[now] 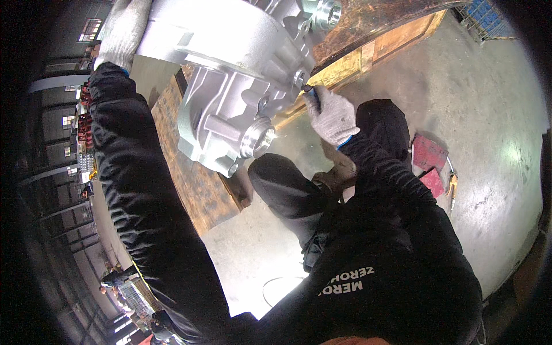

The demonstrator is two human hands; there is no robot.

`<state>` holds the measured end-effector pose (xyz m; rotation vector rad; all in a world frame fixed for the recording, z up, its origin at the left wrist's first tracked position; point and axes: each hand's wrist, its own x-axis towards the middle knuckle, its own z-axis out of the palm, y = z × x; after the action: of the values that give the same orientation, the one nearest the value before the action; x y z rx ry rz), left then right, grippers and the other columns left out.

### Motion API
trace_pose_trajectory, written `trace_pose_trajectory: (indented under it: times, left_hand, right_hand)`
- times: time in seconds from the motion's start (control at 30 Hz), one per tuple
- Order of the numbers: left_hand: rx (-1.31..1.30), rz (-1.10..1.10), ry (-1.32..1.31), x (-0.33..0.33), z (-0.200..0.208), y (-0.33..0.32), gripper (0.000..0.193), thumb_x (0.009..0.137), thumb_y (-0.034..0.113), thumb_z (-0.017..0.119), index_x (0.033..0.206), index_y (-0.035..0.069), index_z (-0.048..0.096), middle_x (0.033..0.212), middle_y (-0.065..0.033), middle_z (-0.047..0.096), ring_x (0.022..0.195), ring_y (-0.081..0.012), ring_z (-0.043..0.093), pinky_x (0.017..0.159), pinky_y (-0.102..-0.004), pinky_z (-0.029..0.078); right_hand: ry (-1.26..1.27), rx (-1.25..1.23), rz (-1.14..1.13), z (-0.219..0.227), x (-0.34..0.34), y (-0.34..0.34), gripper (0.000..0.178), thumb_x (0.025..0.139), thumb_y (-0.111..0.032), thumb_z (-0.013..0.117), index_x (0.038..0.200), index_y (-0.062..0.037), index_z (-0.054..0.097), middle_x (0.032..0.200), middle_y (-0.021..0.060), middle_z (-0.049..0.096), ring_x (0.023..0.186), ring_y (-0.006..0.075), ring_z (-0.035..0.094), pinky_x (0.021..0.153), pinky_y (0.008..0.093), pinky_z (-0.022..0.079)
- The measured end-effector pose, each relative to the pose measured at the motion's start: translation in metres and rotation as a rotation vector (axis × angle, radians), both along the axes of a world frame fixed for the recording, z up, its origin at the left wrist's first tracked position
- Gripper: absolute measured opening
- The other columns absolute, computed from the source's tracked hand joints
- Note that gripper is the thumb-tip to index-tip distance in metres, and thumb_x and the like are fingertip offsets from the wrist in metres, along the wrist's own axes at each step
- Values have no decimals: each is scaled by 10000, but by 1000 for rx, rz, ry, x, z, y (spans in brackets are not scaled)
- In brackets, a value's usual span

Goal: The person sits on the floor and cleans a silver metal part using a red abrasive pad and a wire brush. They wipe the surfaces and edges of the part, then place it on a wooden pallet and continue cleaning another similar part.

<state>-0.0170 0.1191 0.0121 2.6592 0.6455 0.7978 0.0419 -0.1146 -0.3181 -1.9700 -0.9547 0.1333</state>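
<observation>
A large silver metal casting (pixel 230 98) with round ports and bolt bosses fills the upper middle. My left hand (pixel 122 37), in a whitish knit glove, lies against its upper left edge; the fingertips run out of the picture at the top. My right hand (pixel 334 118), gloved alike, is closed around a small dark stick-like tool (pixel 310 91). The tool's end is right by a small round boss (pixel 300 79) on the casting's right side; whether it touches, I cannot tell. Below it, a machined round port (pixel 259 140) faces my knees.
Under and beside the casting are wooden boards (pixel 195 195) and a yellowish wooden crate edge (pixel 368 54). Red pieces (pixel 429 154) and an orange-handled tool (pixel 453 185) lie on the concrete floor at right. A blue wire cage (pixel 486 20) stands far right. My bent legs are close below.
</observation>
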Motion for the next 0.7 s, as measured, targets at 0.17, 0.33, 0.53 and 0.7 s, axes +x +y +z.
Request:
trace_pose_trajectory:
  times: [0.17, 0.33, 0.53, 0.7]
  left_hand:
    - [71, 98, 5, -2, 4, -49, 544, 1040, 414, 595, 1438, 42, 594, 1493, -179, 567, 1371, -290, 529, 1155, -377, 392]
    - [148, 140, 94, 1, 8, -5, 539, 1039, 455, 546, 1379, 48, 640, 1398, -178, 645, 1338, -317, 562, 1140, -366, 401]
    - [130, 208, 106, 5, 2, -3, 649, 1032, 535, 525, 1461, 51, 572, 1490, -188, 574, 1392, -320, 516, 1155, -365, 385]
    - [207, 164, 129, -5, 2, -29, 530, 1072, 386, 502, 1503, 79, 528, 1553, -193, 488, 1442, -334, 460, 1204, -391, 370]
  right_hand:
    - [134, -138, 9, 30, -14, -2, 354, 987, -401, 605, 1017, -51, 647, 839, 243, 710, 855, 454, 702, 769, 551, 545]
    - [71, -187, 89, 51, -3, -7, 299, 975, -322, 643, 1001, -26, 677, 858, 253, 707, 855, 459, 688, 755, 534, 543]
    - [-145, -298, 259, 78, 49, -6, 366, 946, -374, 691, 954, -11, 732, 844, 207, 729, 815, 372, 725, 765, 453, 574]
    - [-309, -497, 410, 112, 95, 17, 423, 923, -434, 718, 1092, -49, 766, 955, 172, 751, 888, 363, 724, 814, 438, 575]
